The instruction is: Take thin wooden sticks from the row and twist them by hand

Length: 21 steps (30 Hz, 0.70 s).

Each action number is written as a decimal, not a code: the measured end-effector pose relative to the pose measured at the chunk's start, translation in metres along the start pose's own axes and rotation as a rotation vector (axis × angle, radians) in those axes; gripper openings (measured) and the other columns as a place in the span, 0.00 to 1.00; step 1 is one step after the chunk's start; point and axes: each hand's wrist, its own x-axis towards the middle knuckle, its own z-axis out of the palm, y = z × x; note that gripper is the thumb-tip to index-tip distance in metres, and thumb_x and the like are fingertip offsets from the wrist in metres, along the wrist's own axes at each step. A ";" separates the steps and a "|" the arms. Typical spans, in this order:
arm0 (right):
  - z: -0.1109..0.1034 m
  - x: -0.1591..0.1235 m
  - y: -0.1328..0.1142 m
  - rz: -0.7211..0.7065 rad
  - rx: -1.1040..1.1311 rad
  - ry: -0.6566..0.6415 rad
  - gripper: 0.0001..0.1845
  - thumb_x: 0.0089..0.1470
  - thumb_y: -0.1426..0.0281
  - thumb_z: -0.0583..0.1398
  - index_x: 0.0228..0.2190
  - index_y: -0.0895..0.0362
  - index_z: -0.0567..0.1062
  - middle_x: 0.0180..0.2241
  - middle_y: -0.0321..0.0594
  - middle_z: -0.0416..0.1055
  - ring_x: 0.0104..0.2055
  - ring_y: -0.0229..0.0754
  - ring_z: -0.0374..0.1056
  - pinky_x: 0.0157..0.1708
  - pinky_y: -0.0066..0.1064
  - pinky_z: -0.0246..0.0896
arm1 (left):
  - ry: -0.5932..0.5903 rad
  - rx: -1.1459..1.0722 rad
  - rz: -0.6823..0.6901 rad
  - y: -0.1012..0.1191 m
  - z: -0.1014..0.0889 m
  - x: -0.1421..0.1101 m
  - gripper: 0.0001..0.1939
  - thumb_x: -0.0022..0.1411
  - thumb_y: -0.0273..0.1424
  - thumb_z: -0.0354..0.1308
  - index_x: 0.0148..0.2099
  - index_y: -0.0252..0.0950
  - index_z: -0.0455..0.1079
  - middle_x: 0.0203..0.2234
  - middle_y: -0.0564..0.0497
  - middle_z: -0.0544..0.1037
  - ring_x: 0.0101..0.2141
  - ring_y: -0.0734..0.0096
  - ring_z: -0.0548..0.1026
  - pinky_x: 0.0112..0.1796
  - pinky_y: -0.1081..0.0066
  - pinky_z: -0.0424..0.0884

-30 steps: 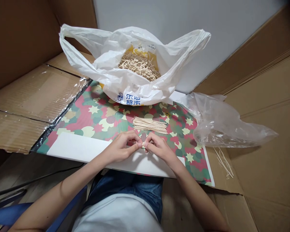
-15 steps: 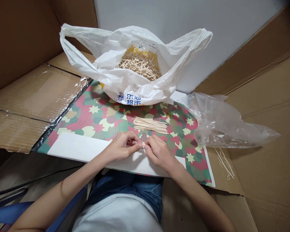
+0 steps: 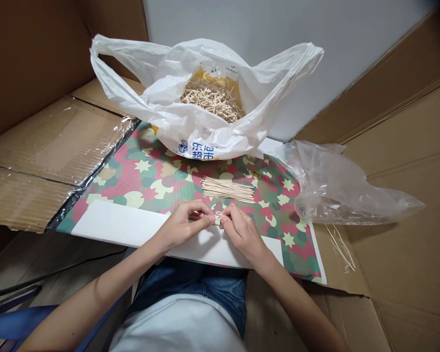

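Observation:
A small loop of pale, thin stick or cord [image 3: 218, 216] shows between my two hands, over the white strip at the table's near side. Its exact kind is too small to make out. My left hand [image 3: 190, 220] pinches one side of it between thumb and fingertips. On the other side, my right hand [image 3: 240, 227] is closed in a pinch on the same pale strand. Just beyond my fingers lies a flat bundle of thin pale sticks [image 3: 228, 189], side by side on the camouflage-patterned cover [image 3: 132, 181].
A white plastic shopping bag [image 3: 176, 120] stands open at the back, holding many short pale pieces [image 3: 214, 100]. To the right rests a clear plastic bag [image 3: 337, 186]. Several loose strands [image 3: 341, 247] lie on cardboard [image 3: 359, 274] at the right edge. A white board strip [image 3: 121, 222] runs along the front.
My fingertips have drawn slightly apart, and the pale loop now shows between them. The bundle and the bags stay where they were.

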 end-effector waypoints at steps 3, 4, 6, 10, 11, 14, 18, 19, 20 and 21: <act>0.000 -0.002 0.003 0.056 0.069 -0.022 0.08 0.58 0.70 0.47 0.29 0.55 0.62 0.25 0.35 0.67 0.29 0.37 0.65 0.29 0.27 0.58 | 0.023 -0.025 -0.002 0.000 -0.003 0.000 0.09 0.56 0.33 0.55 0.30 0.31 0.70 0.26 0.51 0.70 0.28 0.75 0.69 0.32 0.75 0.65; 0.001 -0.003 0.005 0.085 0.101 -0.037 0.08 0.58 0.69 0.47 0.29 0.55 0.62 0.26 0.35 0.68 0.29 0.37 0.65 0.30 0.27 0.58 | 0.029 -0.034 -0.005 0.000 -0.004 -0.001 0.09 0.56 0.33 0.55 0.30 0.32 0.70 0.26 0.51 0.70 0.29 0.75 0.69 0.32 0.74 0.66; 0.001 -0.007 0.012 0.140 0.159 -0.058 0.09 0.59 0.68 0.47 0.29 0.55 0.63 0.25 0.33 0.68 0.27 0.36 0.64 0.29 0.26 0.57 | 0.037 -0.065 -0.019 -0.001 -0.008 -0.003 0.09 0.57 0.33 0.55 0.30 0.32 0.69 0.26 0.52 0.69 0.29 0.74 0.71 0.32 0.75 0.66; -0.004 -0.020 0.028 0.177 0.120 -0.024 0.10 0.58 0.70 0.47 0.26 0.55 0.61 0.23 0.33 0.66 0.26 0.36 0.63 0.26 0.26 0.56 | 0.050 -0.059 -0.024 -0.003 -0.022 -0.006 0.10 0.58 0.35 0.54 0.29 0.33 0.66 0.26 0.53 0.68 0.29 0.73 0.71 0.31 0.75 0.65; -0.006 -0.023 0.031 0.163 0.063 -0.014 0.10 0.57 0.71 0.47 0.25 0.55 0.61 0.23 0.33 0.65 0.26 0.36 0.62 0.26 0.26 0.56 | 0.044 -0.035 -0.022 -0.004 -0.026 -0.006 0.10 0.58 0.35 0.54 0.29 0.33 0.66 0.26 0.53 0.69 0.30 0.73 0.71 0.32 0.74 0.65; -0.011 -0.030 0.035 0.007 -0.225 -0.017 0.11 0.56 0.74 0.46 0.23 0.55 0.60 0.22 0.36 0.62 0.27 0.39 0.59 0.27 0.29 0.55 | 0.004 0.053 -0.011 -0.008 -0.034 -0.006 0.11 0.58 0.35 0.54 0.29 0.33 0.67 0.27 0.51 0.70 0.31 0.72 0.70 0.32 0.74 0.66; -0.018 -0.031 0.035 -0.278 -0.659 -0.068 0.11 0.54 0.78 0.46 0.23 0.57 0.62 0.22 0.40 0.61 0.27 0.43 0.55 0.28 0.34 0.51 | -0.012 0.238 0.069 -0.012 -0.036 -0.009 0.11 0.59 0.35 0.53 0.30 0.33 0.70 0.28 0.50 0.70 0.31 0.72 0.69 0.33 0.73 0.65; -0.021 -0.029 0.036 -0.320 -0.734 -0.076 0.11 0.53 0.78 0.46 0.24 0.57 0.63 0.22 0.40 0.62 0.28 0.44 0.55 0.28 0.34 0.50 | -0.013 0.282 0.096 -0.012 -0.036 -0.010 0.10 0.59 0.34 0.52 0.31 0.34 0.70 0.28 0.50 0.70 0.32 0.72 0.69 0.34 0.73 0.64; -0.024 -0.027 0.036 -0.350 -0.793 -0.080 0.10 0.53 0.78 0.47 0.24 0.58 0.64 0.23 0.41 0.62 0.28 0.44 0.55 0.28 0.34 0.49 | -0.014 0.322 0.121 -0.011 -0.035 -0.009 0.10 0.60 0.34 0.52 0.31 0.34 0.70 0.28 0.50 0.70 0.32 0.72 0.68 0.34 0.73 0.64; -0.029 -0.024 0.037 -0.369 -0.844 -0.080 0.10 0.53 0.77 0.48 0.25 0.58 0.65 0.23 0.41 0.63 0.29 0.44 0.55 0.28 0.35 0.48 | -0.011 0.359 0.146 -0.010 -0.035 -0.007 0.10 0.60 0.33 0.51 0.32 0.34 0.70 0.29 0.50 0.70 0.32 0.72 0.68 0.34 0.73 0.64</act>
